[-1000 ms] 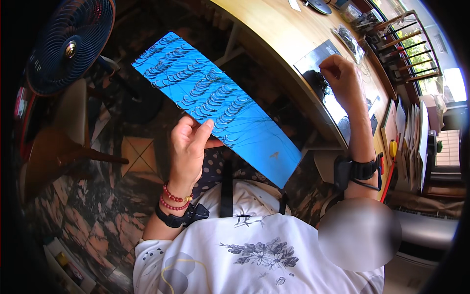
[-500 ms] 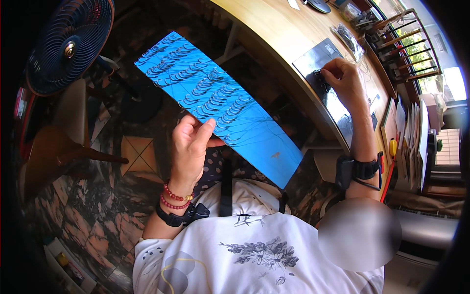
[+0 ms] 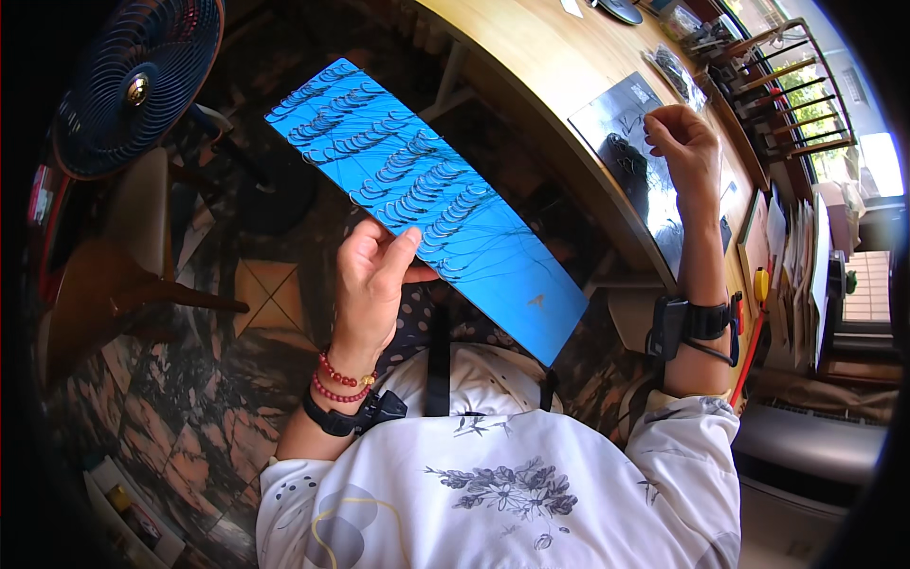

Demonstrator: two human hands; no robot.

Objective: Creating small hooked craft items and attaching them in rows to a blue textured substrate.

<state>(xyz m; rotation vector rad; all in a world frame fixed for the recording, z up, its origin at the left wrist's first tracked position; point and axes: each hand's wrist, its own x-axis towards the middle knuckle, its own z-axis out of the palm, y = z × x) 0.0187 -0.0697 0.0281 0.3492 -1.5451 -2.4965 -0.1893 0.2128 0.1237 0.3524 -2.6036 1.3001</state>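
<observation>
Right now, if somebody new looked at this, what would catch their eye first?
Probably the blue board, slanting across the middle in the left hand, with rows of hooks toward its far end. Next, perhaps the fan at upper left, then the right hand over the desk, near a black heap.

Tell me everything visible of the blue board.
The blue board is an oblong panel, material unclear. Rows of dark curved hooks cover much of its face, trailing fine dark lines; the lower-right end shows a brownish mark. It slants across midframe, its near edge in the left hand, thumb on top.
</observation>
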